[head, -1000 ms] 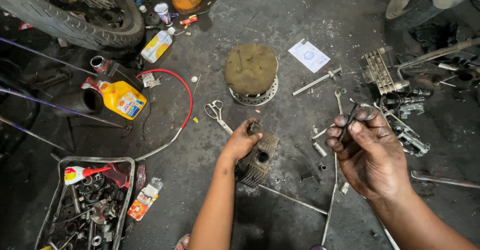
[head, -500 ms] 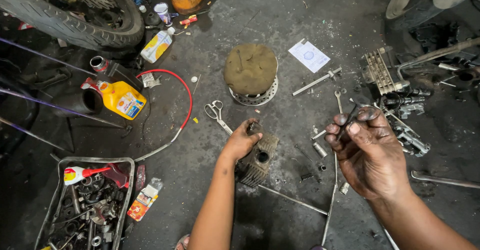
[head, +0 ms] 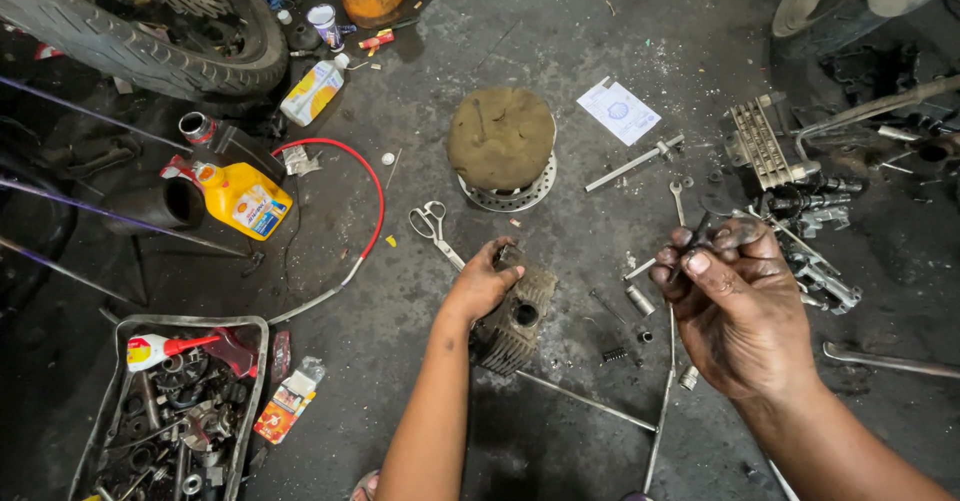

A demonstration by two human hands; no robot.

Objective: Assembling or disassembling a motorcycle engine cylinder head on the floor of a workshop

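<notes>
Barely shifting since earlier: left hand (head: 483,283) resting clasped on finned engine cylinder (head: 515,319) on floor (head: 420,141), right hand (head: 735,301) pinching small dark part (head: 692,244) aloft; risking greasy fingers dropping it among scattered bolts (head: 640,301).

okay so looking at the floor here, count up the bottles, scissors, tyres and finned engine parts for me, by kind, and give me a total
Yellow bottles: 2, one large, one small
Scissors: 1
Tyres: 1
Finned engine parts: 2, the cylinder under the left hand and a grey block
Total: 6
</notes>
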